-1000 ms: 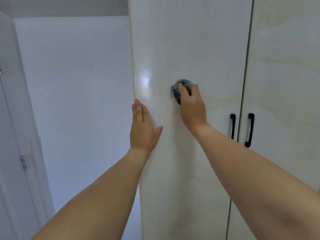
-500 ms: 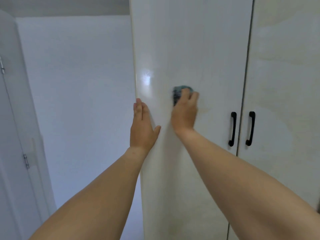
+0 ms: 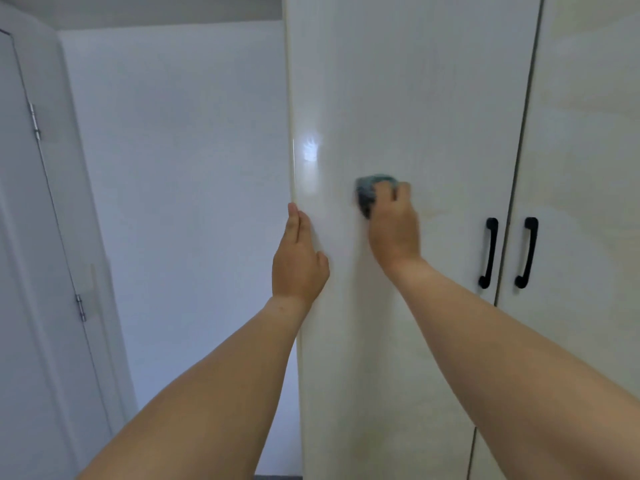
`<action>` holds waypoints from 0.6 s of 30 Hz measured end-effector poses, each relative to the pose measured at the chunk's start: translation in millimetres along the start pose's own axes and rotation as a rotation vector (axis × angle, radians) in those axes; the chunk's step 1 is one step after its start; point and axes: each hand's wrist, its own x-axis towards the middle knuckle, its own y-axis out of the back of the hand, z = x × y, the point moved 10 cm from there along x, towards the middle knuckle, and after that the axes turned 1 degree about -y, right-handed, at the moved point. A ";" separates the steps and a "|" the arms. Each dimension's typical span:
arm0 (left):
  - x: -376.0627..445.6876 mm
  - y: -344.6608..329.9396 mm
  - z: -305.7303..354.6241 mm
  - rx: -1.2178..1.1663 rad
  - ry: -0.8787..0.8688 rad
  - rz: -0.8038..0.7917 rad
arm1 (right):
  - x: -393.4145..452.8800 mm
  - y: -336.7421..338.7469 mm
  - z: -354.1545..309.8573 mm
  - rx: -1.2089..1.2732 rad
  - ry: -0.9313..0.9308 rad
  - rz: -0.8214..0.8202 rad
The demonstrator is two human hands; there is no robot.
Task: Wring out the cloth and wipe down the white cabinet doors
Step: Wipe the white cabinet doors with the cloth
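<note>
The right hand (image 3: pixel 393 226) presses a bunched dark cloth (image 3: pixel 369 194) against the left cabinet door (image 3: pixel 433 98), its fingers curled over the wad, left of the black handle (image 3: pixel 489 252); the left hand (image 3: pixel 298 263) lies flat, fingers straight, on that door's outer edge; the second door (image 3: pixel 588 133) stands right of the handle.

To our left we see a plain white wall (image 3: pixel 180 202), and at the far left a white door (image 3: pixel 20 271) with two small metal hinges (image 3: pixel 34 121) on its edge, one high and one lower down.
</note>
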 end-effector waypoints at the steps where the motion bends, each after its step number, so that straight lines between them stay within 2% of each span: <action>1: -0.6 -1.1 2.7 0.001 0.022 0.006 | -5.4 11.0 37.7 0.002 -0.139 0.045; 3: 0.4 -4.5 5.4 -0.025 0.070 0.012 | -16.2 38.8 90.0 0.074 -0.412 0.117; 6: 0.9 -9.7 9.1 -0.041 0.120 -0.012 | -18.0 61.2 124.1 0.137 -0.727 0.225; 8: 0.2 -11.2 10.3 -0.041 0.106 -0.037 | -21.4 63.6 128.9 0.176 -0.811 0.283; 10: 0.5 -12.0 7.5 -0.044 0.080 -0.062 | -28.6 52.6 108.8 0.221 -0.813 0.294; 12: 0.7 -15.3 2.2 -0.030 0.050 -0.071 | -31.4 31.0 69.4 0.247 -0.744 0.237; 14: -2.2 -13.5 3.3 -0.034 0.007 -0.066 | -22.5 8.6 11.2 0.268 -0.534 0.125; 16: -7.3 -4.6 12.5 -0.203 -0.026 -0.064 | -16.1 -18.8 -56.8 0.268 -0.198 -0.074; 18: -14.9 -3.6 15.2 -0.454 0.042 -0.090 | -16.4 -33.4 -91.1 0.235 -0.003 -0.186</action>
